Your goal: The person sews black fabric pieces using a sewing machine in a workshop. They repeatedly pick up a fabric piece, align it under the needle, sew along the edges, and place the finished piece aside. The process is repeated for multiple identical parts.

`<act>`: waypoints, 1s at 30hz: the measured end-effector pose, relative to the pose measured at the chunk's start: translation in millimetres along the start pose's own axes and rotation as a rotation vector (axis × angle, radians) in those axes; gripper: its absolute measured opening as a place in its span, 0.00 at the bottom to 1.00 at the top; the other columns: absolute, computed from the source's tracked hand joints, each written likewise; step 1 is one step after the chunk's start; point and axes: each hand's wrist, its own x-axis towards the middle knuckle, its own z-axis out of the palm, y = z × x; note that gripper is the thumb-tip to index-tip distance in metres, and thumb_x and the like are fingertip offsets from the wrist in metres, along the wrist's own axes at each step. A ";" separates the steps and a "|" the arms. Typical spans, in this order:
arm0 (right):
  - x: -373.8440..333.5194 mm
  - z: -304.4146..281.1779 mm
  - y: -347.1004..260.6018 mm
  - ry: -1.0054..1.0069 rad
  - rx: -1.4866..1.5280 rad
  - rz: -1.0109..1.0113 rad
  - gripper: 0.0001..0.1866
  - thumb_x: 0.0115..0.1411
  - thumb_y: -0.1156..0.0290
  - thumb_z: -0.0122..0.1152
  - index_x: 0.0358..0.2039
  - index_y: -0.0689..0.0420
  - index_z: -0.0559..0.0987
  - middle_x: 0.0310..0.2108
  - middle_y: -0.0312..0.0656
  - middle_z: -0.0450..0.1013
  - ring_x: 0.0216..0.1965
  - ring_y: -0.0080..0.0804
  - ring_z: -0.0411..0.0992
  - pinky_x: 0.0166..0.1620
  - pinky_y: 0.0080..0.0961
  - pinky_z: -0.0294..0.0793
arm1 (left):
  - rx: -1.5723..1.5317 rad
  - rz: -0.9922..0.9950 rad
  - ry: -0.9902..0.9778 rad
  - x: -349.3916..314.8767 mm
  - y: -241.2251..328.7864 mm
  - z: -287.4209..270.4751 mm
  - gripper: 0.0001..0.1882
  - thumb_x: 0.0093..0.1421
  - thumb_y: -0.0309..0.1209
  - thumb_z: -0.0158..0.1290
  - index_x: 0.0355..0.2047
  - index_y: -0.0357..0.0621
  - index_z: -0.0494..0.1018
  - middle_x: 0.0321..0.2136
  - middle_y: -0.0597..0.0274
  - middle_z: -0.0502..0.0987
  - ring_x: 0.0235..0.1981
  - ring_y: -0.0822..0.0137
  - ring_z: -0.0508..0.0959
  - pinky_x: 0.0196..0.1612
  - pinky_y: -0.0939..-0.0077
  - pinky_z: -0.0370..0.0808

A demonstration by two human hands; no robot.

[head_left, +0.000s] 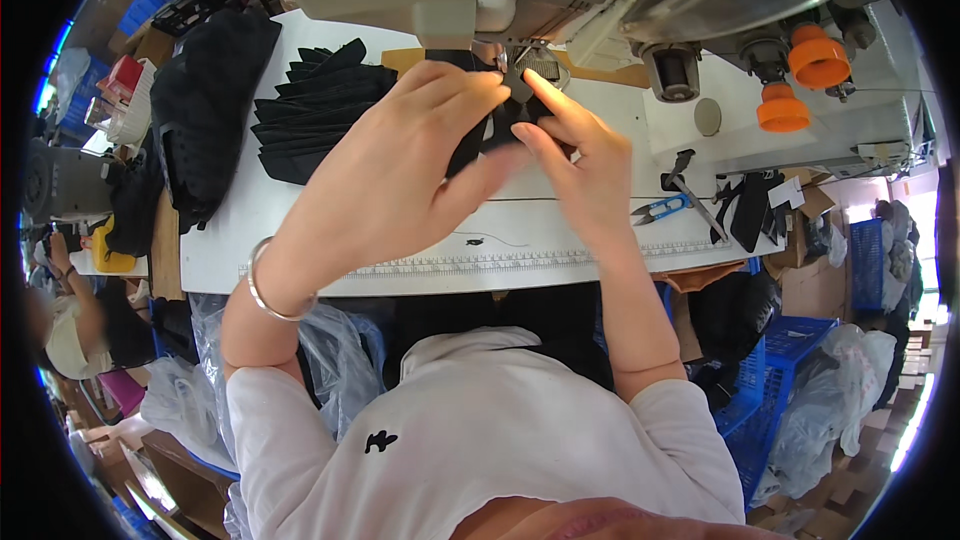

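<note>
A black fabric piece (505, 125) lies under the needle area of a sewing machine (510, 15), partly hidden by my hands. My left hand (390, 160) reaches over its left side, fingers stretched toward the presser foot and the slightly blurred thumb apart from them. On the other side, my right hand (585, 155) has its index finger pointing toward the foot and its thumb on the fabric. Its other fingers curl around the dark edge. Left of my left hand, a fanned stack of black fabric pieces (320, 110) rests on the white table (400, 278).
A ruler strip (450, 264) runs along the table's front edge. Blue thread snips (660, 210) lie at the right beside a metal tool (697, 202). Black bundled material (205, 110) sits at the left. Orange thread holders (820, 57) hang at the upper right. Blue crates (765, 380) stand below right.
</note>
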 end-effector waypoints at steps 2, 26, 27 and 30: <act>-2.0 8.0 -5.7 0.027 0.098 0.092 0.29 0.63 0.75 0.71 0.66 0.48 0.80 0.30 0.35 0.75 0.30 0.18 0.68 0.37 0.19 0.71 | 0.106 -0.063 0.095 4.5 9.0 16.1 0.17 0.58 0.25 0.62 0.48 0.29 0.78 0.44 0.49 0.81 0.49 0.52 0.79 0.49 0.64 0.80; -11.3 36.1 -5.9 0.214 0.053 -0.038 0.28 0.64 0.79 0.68 0.65 0.54 0.78 0.30 0.42 0.75 0.31 0.33 0.75 0.38 0.31 0.76 | 0.514 0.145 0.565 0.5 -8.4 76.9 0.19 0.45 0.23 0.62 0.41 0.35 0.84 0.38 0.59 0.83 0.42 0.59 0.85 0.38 0.71 0.85; -9.2 35.5 -6.9 0.195 0.066 -0.012 0.28 0.64 0.79 0.68 0.66 0.54 0.78 0.31 0.42 0.76 0.31 0.33 0.76 0.38 0.30 0.76 | 0.510 0.144 0.547 2.8 -9.4 74.8 0.20 0.45 0.23 0.62 0.41 0.35 0.84 0.38 0.59 0.83 0.42 0.59 0.85 0.38 0.72 0.85; -6.2 33.9 -9.2 0.154 0.109 0.037 0.30 0.65 0.79 0.67 0.68 0.54 0.75 0.33 0.43 0.78 0.32 0.31 0.78 0.38 0.28 0.77 | 0.501 0.144 0.495 1.0 -10.9 70.5 0.20 0.44 0.23 0.62 0.41 0.35 0.83 0.38 0.59 0.83 0.42 0.60 0.85 0.39 0.72 0.85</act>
